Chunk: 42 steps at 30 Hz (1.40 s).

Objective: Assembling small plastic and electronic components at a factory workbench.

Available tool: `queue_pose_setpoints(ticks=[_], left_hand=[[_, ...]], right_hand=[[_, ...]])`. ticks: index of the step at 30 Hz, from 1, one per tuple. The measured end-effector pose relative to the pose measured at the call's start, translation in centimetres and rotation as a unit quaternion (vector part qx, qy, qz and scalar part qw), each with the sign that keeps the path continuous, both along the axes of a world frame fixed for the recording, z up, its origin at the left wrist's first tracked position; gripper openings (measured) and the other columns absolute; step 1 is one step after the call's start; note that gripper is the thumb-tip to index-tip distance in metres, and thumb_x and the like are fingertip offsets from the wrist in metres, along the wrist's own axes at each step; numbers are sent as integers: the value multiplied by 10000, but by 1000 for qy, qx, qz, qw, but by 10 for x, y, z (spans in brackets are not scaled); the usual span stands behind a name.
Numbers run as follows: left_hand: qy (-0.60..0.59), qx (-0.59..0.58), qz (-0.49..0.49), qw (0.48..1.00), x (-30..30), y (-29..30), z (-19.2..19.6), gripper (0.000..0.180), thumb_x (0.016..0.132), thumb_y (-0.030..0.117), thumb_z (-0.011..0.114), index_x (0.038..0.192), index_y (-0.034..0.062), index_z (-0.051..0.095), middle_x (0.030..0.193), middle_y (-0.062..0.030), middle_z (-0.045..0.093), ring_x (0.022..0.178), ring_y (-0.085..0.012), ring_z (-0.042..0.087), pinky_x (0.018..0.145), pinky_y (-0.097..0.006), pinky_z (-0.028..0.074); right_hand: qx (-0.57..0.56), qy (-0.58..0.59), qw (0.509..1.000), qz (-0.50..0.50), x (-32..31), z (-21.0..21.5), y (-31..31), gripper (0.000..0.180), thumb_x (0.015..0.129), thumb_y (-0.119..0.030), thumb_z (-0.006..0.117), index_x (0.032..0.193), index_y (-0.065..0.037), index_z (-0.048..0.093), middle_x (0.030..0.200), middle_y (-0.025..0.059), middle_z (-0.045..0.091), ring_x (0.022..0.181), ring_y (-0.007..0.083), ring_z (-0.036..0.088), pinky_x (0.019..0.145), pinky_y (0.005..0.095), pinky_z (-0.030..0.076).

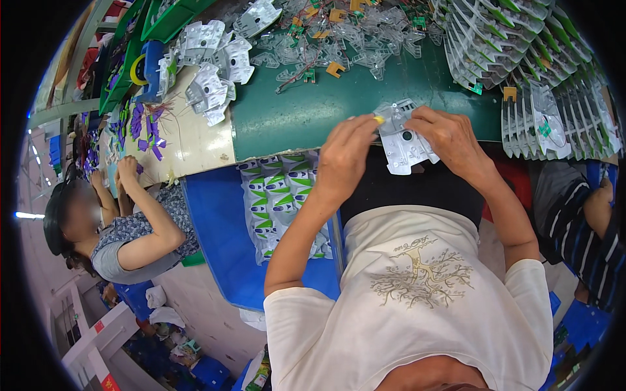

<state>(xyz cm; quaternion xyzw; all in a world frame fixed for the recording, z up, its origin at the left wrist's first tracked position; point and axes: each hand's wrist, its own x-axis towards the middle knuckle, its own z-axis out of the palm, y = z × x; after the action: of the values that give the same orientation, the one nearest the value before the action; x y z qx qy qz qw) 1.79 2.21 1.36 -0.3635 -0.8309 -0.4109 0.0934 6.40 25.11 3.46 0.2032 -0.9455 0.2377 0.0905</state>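
Both hands grip one clear plastic blister tray (405,140) at the near edge of the green table (313,111): left hand (345,156) pinching a small yellow part (378,120), right hand (450,137) closed on the tray's right side. Beyond the tray, loose trays (339,39) await handling; stacked trays (521,39) to its right appear finished.

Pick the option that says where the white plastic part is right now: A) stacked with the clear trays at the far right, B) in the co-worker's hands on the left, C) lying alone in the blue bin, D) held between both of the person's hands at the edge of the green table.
D: the left hand and right hand both grip the white plastic part over the near edge of the green table.
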Motion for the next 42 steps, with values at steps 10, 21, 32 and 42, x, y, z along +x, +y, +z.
queue_pose_setpoints(ticks=[10, 21, 32, 42], left_hand=[[96, -91, -94, 987, -11, 27, 5, 318, 730, -38, 662, 1047, -21, 678, 1052, -135, 658, 1004, -311, 651, 926, -437, 515], [88, -29, -48, 995, -2, 30, -20, 273, 756, 38, 769, 1022, 15, 713, 1015, -99, 699, 972, -284, 655, 850, -389, 500], [-75, -14, -150, 986, -17, 38, -7, 692, 817, -59, 661, 1455, 75, 431, 1100, -34, 709, 969, -262, 543, 899, -383, 411], [-80, -33, -150, 985, -14, 35, -4, 722, 814, -90, 610, 1481, 92, 403, 1144, -17, 695, 938, -263, 523, 886, -388, 388]], right_hand=[[-54, 30, 998, -23, -1, -11, -2, 123, 797, -3, 650, 915, -37, 638, 853, 85, 616, 732, 279, 662, 562, 376, 508], [-83, -51, 986, -135, 6, 4, 0, 149, 809, -93, 734, 890, -14, 636, 908, 121, 619, 751, 330, 651, 634, 412, 512], [-55, -60, 993, -86, 15, 20, 5, 220, 841, -159, 732, 956, 26, 705, 954, 143, 621, 794, 341, 647, 694, 403, 527], [-178, -21, 983, -48, 33, 33, 1, 181, 828, 54, 660, 1005, 37, 696, 936, 154, 702, 833, 298, 707, 687, 321, 571]])
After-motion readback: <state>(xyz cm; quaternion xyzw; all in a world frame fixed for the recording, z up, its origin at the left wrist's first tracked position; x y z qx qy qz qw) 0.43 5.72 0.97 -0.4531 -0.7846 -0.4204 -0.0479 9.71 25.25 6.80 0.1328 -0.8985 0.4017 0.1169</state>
